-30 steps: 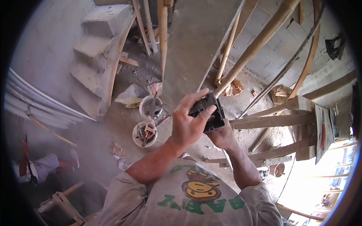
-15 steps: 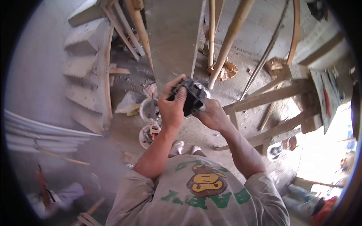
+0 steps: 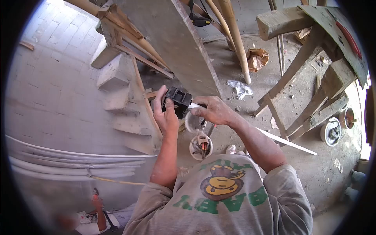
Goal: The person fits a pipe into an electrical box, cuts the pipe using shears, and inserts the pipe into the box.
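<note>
My left hand (image 3: 167, 115) grips a black plastic box (image 3: 178, 101) with open compartments, thumb on its near face and fingers round its left side. Closed round a white pipe (image 3: 286, 141) is my right hand (image 3: 213, 110), just right of the box. The pipe's tip meets the box's right side; whether it goes inside cannot be made out. Its long end passes under my right forearm and comes out at the lower right. Below the box stand two white buckets, the nearer one (image 3: 192, 145) holding tools.
Concrete stairs (image 3: 117, 78) rise at the left, with long white pipes (image 3: 58, 166) below them. A co-worker (image 3: 92, 223) is at the lower left. Bamboo poles (image 3: 235, 39) stand beyond my hands. A timber trestle (image 3: 313, 94) and another bucket (image 3: 331, 132) are at the right.
The view has turned. The box has moved left, and my right hand has shifted from its underside to its right side. The white pipe now shows at the box and beyond my forearm.
</note>
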`<state>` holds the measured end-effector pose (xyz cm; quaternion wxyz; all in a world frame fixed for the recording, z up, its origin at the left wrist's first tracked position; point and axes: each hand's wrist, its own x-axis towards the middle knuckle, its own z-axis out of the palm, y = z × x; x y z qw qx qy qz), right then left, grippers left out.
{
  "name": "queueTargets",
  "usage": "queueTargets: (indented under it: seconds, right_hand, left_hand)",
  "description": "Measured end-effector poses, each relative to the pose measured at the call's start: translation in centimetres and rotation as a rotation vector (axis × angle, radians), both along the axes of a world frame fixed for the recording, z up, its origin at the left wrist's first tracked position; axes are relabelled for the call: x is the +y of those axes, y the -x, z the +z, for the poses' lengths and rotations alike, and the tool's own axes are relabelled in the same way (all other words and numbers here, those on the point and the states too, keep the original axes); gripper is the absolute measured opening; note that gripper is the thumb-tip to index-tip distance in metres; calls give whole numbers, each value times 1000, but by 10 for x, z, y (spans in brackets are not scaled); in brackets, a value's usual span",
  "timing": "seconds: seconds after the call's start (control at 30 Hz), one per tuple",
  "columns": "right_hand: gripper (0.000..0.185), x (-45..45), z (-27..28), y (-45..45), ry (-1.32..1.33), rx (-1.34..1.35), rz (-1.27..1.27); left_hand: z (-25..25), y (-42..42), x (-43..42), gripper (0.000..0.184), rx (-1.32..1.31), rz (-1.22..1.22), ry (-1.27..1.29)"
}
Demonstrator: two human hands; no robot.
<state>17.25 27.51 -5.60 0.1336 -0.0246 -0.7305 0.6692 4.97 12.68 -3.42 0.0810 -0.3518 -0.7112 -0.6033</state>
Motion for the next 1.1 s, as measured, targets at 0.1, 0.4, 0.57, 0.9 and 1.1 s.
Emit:
queueTargets:
  seconds: [0.1, 0.4, 0.57, 0.9, 1.1]
  right_hand:
    - [28, 2, -3, 2, -37, 3, -29]
    - [27, -1, -8, 7, -72, 60, -70]
    - [28, -13, -15, 10, -179, 119, -268]
    - [32, -22, -32, 23, -229, 71, -252]
    - [31, -24, -50, 33, -275, 117, -211]
  left_hand:
    - [0, 4, -3, 45, 19, -56, 58]
    - [13, 4, -7, 70, 33, -23, 242]
    - [32, -13, 6, 71, 31, 26, 376]
    - [10, -3, 27, 55, -324, 54, 147]
    - [4, 0, 22, 47, -395, 131, 122]
